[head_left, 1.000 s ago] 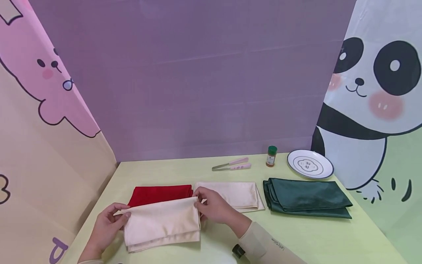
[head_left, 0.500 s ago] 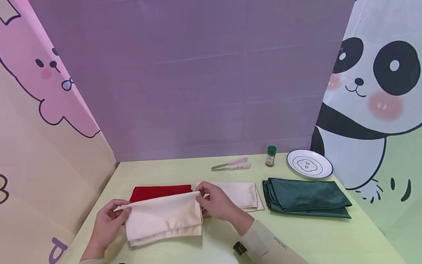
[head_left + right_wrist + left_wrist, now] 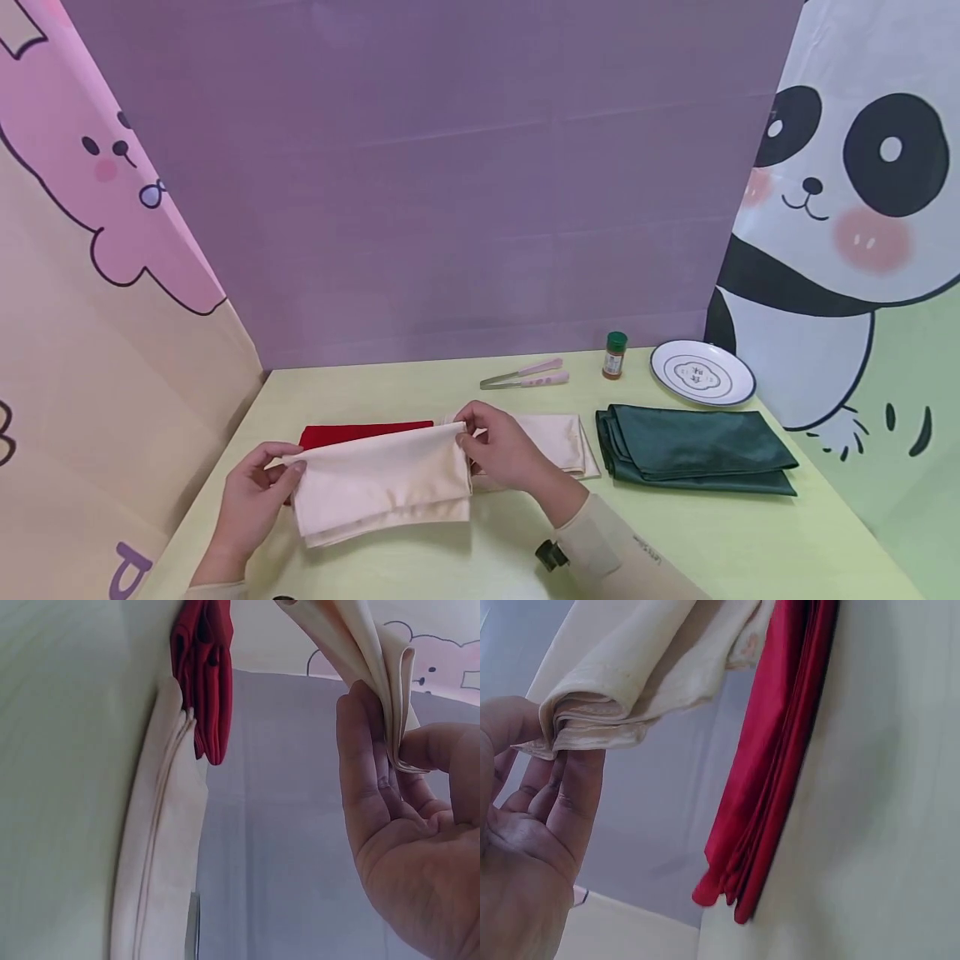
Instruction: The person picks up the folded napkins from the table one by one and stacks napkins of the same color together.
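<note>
Folded cream cloth (image 3: 382, 483) pinched at both top corners, left hand (image 3: 251, 500), right hand (image 3: 506, 454), above red cloth (image 3: 360, 433)

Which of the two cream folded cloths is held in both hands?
The nearer cream cloth, pinched at its top corners by left hand and right hand; the other cream cloth lies flat behind.

The marks on the plate (image 3: 702, 374), the bottle (image 3: 614, 356) label and the sleeve (image 3: 645, 552) are too small to read.

Right hand (image 3: 409, 825) pinching cream cloth (image 3: 367, 656)
</note>
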The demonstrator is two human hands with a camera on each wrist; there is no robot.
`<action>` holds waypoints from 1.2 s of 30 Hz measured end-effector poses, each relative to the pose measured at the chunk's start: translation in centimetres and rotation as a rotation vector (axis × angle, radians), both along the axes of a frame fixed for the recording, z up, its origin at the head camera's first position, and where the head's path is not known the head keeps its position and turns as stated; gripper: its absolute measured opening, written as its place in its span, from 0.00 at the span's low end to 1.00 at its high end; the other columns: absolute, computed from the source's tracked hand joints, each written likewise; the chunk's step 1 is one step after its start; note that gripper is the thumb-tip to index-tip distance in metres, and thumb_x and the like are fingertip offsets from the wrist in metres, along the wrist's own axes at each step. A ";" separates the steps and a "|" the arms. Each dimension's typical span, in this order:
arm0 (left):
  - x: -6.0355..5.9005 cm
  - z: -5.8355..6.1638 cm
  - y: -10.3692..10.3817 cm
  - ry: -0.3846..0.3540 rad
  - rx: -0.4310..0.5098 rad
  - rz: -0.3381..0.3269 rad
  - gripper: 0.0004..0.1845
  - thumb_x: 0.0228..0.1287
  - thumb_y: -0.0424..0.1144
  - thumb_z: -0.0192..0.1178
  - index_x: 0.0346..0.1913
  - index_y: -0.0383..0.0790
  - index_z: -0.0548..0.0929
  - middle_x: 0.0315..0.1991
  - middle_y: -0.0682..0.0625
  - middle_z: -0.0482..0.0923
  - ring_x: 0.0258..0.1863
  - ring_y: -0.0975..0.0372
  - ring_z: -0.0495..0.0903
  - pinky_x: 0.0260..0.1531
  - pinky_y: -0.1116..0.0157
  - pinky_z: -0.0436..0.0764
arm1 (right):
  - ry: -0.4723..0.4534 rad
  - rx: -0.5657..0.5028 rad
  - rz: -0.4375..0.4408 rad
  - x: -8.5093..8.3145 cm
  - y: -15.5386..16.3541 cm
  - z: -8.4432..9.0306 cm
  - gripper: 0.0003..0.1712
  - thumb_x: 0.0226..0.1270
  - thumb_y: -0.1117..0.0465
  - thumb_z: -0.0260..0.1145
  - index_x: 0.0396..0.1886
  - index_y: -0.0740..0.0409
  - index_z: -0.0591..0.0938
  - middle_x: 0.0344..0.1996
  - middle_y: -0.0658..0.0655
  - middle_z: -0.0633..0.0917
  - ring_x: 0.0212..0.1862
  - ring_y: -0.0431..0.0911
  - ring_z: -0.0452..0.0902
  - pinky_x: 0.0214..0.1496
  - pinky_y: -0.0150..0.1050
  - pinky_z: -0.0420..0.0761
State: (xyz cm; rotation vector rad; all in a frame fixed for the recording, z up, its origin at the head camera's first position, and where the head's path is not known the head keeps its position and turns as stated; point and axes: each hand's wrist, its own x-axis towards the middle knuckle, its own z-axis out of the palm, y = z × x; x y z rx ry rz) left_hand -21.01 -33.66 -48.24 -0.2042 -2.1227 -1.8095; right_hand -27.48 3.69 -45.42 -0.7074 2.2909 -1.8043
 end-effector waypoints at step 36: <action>-4.6 4.0 5.3 0.142 -0.085 -0.018 0.11 0.72 0.27 0.65 0.54 0.31 0.82 0.42 0.38 0.82 0.31 0.59 0.86 0.30 0.68 0.85 | 0.096 0.012 -0.146 -2.0 5.6 3.0 0.10 0.79 0.64 0.63 0.55 0.58 0.82 0.39 0.58 0.83 0.32 0.50 0.87 0.35 0.45 0.89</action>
